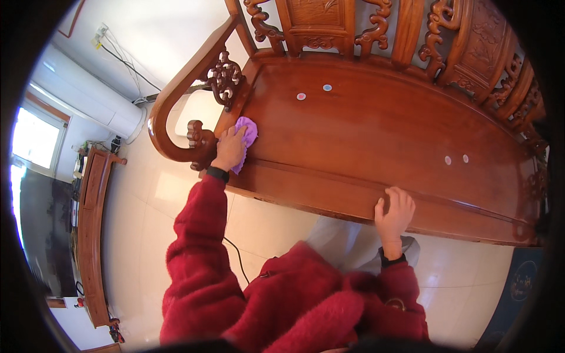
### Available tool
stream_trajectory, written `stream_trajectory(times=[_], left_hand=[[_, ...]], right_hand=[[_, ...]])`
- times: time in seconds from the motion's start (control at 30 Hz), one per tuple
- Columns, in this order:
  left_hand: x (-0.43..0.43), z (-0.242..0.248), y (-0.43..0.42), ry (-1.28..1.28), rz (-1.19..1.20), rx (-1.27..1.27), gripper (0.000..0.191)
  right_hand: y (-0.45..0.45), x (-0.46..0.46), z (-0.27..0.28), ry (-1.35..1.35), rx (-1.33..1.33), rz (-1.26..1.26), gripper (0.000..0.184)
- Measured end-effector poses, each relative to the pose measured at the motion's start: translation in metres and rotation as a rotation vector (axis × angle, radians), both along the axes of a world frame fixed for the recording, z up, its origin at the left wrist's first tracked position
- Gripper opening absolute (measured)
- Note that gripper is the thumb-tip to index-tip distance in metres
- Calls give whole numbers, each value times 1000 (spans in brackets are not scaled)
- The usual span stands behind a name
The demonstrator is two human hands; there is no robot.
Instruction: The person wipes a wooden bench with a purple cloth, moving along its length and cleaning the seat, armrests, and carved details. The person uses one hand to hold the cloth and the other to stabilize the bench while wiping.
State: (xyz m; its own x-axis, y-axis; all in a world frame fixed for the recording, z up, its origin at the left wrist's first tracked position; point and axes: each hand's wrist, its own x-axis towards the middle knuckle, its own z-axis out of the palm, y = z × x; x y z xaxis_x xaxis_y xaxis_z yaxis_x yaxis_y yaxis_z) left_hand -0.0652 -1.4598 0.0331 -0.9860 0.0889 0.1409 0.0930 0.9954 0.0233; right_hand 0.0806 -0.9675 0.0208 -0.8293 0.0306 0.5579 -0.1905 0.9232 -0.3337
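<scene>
Before me is a glossy reddish-brown carved wooden settee, its broad seat [353,132] spreading across the view. My left hand [230,148] grips a purple cloth [249,128] and presses it on the seat's left end, beside the foot of the curled armrest [161,119]. Part of the cloth is hidden under the fingers. My right hand [395,214] rests empty on the seat's front rail [318,192], thumb apart from the fingers. Toward the back left of the seat lie a red-centred round sticker [301,96] and a blue-centred one [327,88].
Two more round stickers [448,160] mark the seat's right side. A carved backrest [318,17] bounds the far side. A low wooden cabinet [90,229] stands left beside a dark screen [46,234]. A black cable [238,256] crosses the tiled floor; a dark blue panel [512,287] stands lower right.
</scene>
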Motion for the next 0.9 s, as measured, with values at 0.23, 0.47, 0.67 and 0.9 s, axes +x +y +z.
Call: stream_trajectory(times=[0.23, 0.47, 0.67, 0.9], left_hand=[[-97, -7, 21, 12, 189, -7, 44], [-195, 10, 43, 25, 239, 145, 41], [-283, 17, 180, 418, -360, 286, 41], [-286, -15, 357, 166, -683, 77, 42]], right_hand=[[-1, -2, 1, 6, 16, -9, 28], [-5, -1, 9, -5, 15, -13, 28], [-5, -4, 10, -22, 9, -19, 28], [-4, -4, 9, -63, 11, -29, 28]])
